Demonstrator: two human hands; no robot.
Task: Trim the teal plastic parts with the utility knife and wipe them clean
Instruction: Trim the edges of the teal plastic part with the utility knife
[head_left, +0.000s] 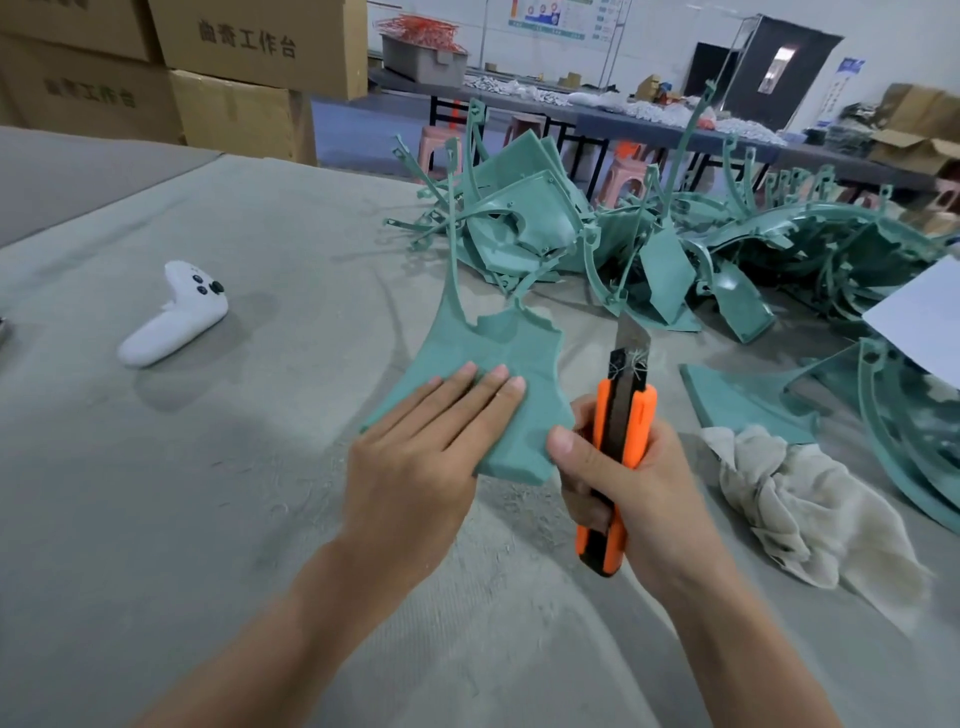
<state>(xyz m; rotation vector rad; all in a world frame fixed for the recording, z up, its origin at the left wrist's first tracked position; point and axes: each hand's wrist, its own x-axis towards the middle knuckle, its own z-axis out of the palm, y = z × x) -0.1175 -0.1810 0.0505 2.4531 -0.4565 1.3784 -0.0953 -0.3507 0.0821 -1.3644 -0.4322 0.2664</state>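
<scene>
1. Closest in, at 6 o'clock: right hand (623, 478) wraps tight round the orange utility knife (621, 431), blade out.
2. Just left, the left hand (431, 441) presses straight fingers flat on a matte, jagged-edged teal part (498, 353).
3. At 3 o'clock, a crumpled beige rag (795, 499) lies loose, so wiping's still to come, I'd guess.
4. From 12 to 2 o'clock there's a tangled teal pile (623, 234) with spindly arms. Loads left, I reckon.

A white controller (174, 317) lies on the grey table cover (260, 234). Stacked cardboard boxes (260, 47) with printed characters stand behind it at the far left. Beyond, a long table (649, 130) carries heaps of small white pieces (748, 124), with a grey bin (423, 60) of orange parts near its left end and pink stools (439, 148) beneath. A white sheet (919, 322) enters at the right edge.
</scene>
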